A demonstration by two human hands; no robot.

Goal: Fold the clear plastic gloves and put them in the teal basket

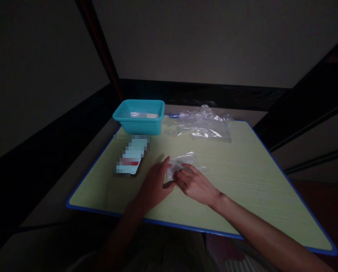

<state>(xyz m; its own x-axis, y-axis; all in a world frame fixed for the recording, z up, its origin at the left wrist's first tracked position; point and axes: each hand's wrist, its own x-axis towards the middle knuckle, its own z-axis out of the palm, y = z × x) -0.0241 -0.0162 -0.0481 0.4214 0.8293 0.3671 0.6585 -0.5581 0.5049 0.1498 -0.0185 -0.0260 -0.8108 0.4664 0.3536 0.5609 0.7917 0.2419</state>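
A small clear plastic bag (182,160) with something white inside lies near the middle of the pale green table (242,177). My left hand (154,185) rests on the table at the bag's left edge, its fingers curled and a fingertip touching the bag. On the bag's near side, my right hand (195,183) has its fingers bent and pressed onto the plastic. Whether either hand pinches the bag is not clear.
A teal plastic tub (139,118) with a pale item inside stands at the table's far left. A heap of clear plastic bags (202,126) lies at the far middle. A phone (130,160) lies left of my hands. The table has a blue rim, with dark surroundings.
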